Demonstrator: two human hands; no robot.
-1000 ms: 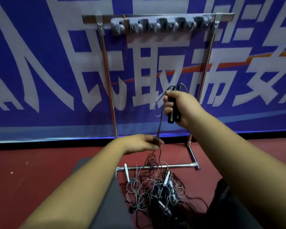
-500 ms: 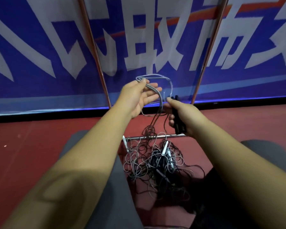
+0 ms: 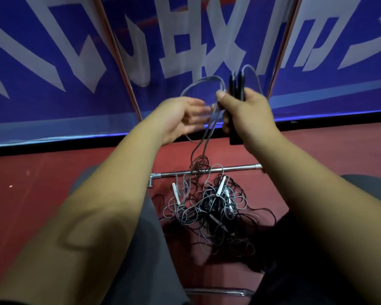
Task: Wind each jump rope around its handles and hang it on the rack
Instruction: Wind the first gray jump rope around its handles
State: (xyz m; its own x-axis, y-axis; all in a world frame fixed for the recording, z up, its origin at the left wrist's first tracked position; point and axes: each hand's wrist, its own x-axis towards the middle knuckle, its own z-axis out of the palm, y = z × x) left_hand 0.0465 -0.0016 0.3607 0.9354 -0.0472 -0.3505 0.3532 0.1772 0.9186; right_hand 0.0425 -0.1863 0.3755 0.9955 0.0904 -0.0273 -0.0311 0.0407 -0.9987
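The right hand (image 3: 249,115) grips two black handles (image 3: 237,84) upright. Their grey cord (image 3: 198,84) loops toward the left hand (image 3: 180,117), which is open with blurred, spread fingers. The cord trails into a tangled pile of ropes (image 3: 211,205) on the red floor (image 3: 42,172), which overlaps the base bar of the rack (image 3: 235,167). A blue banner (image 3: 53,40) hangs behind.

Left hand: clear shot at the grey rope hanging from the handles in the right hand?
Probably yes. The left hand is open, fingers beside the grey rope below the black handles that the right hand grips. Nothing sits between; blur hides whether they touch.
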